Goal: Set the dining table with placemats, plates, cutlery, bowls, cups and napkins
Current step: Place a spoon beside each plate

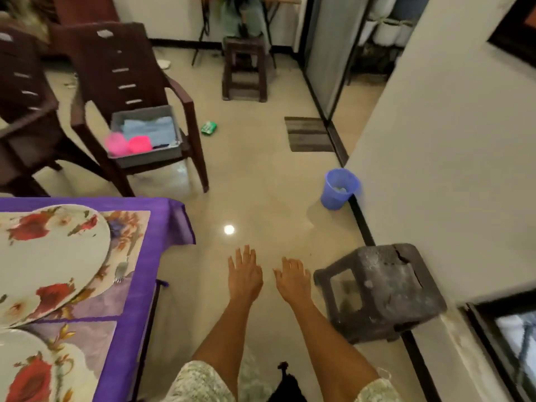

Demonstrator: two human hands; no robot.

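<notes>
1. Purple cloth [171, 227] covers your table at the lower left; two floral placemats [130, 227] lie on it, each under a flowered plate [52, 256].
2. Your fork [120, 272] lies beside the upper plate on the mat's right margin, tines toward you, long axis running along the table's edge.
3. Your left hand [243, 274] and right hand [293, 281] hang over the floor, fingers straight and spread, holding nothing.
4. Ahead, a grey tub [145, 158] sits on a brown chair [130, 68], with pink cups [129, 143] and blue cloth [150, 130] inside.
5. Cream glossy tiles [261, 184] carry a blue bucket [339, 188] by the wall and a dark stool [385, 288] just right of your hands.
</notes>
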